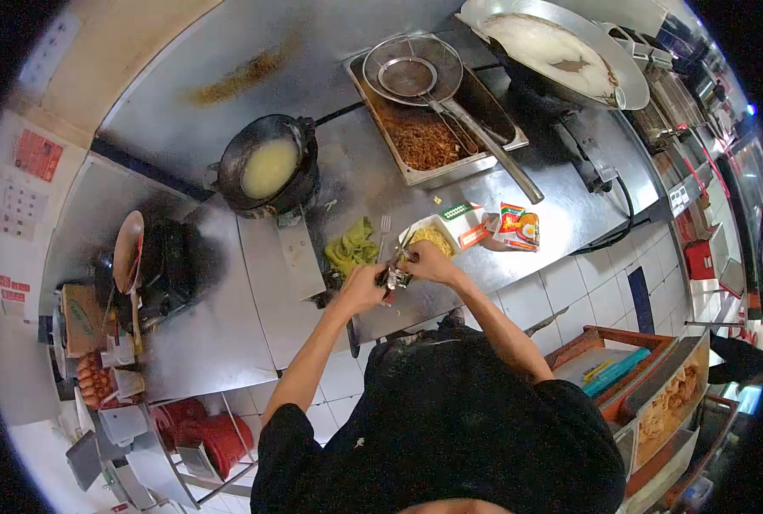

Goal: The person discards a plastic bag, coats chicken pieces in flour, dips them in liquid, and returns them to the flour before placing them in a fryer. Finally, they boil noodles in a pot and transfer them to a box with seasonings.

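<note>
My left hand (363,288) is closed around what looks like the dark handles of a pair of scissors (405,238), whose thin blades point away from me. My right hand (431,263) is pinched close beside it. Small, shiny sachet-like pieces show between the hands, partly hidden by the fingers. Just beyond my right hand, a paper tray (450,230) holds yellow noodles (433,239). Green leaves (352,246) lie on the steel counter beyond my left hand, next to a fork (385,231). An instant-noodle packet (518,228) rests to the right.
A black pot (267,166) with pale yellow liquid stands at back left. Strainers (413,70) lie across a steel pan (437,176) of brown fried bits. A large wok (563,53) sits back right. Open containers (664,403) stand low on the right; red buckets (214,441) are lower left.
</note>
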{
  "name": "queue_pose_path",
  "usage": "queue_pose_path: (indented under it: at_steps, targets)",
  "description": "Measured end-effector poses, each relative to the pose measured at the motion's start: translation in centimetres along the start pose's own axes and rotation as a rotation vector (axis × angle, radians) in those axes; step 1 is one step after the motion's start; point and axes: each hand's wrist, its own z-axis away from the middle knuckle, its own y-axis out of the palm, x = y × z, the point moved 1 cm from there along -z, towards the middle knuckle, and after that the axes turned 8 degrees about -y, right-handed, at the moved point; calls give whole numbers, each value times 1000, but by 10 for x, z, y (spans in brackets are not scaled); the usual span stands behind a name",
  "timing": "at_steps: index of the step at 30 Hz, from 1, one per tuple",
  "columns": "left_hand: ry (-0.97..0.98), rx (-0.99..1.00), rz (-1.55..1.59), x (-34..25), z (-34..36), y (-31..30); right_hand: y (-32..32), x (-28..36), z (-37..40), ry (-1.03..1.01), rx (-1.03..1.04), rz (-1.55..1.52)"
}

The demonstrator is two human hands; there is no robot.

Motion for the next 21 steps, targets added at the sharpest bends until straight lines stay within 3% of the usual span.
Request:
queue_pose_path:
  at_steps: [3, 5, 7, 9, 10, 14, 17, 19, 21]
  targets:
    - [-42, 39, 48, 3, -1, -4, 12, -11, -13, 31, 61, 106]
    - [12, -31, 216, 17, -2, 0, 23, -26, -19, -65, 23, 124]
    - [31, -3, 333, 64, -22, 21, 17, -16, -16, 5, 10, 132]
    - [12, -337, -109, 72, -28, 17, 11, -15, -9, 31, -172, 124]
    - [-133, -251, -152, 62, -28, 10, 0, -10, -4, 110, -108, -15]
    - [-192, -232, -304, 67, -39, 13, -24, 19, 13, -3, -272, -45]
    - [-151, -119, -409, 75, -40, 14, -20, 4, 14, 71, -385, -306]
    - [-8, -422, -401, 72, -32, 16, -20, 9, 14, 30, -494, -639]
    - [-90, -383, -247, 29, -28, 17, -18, 17, 15, 15, -535, -766]
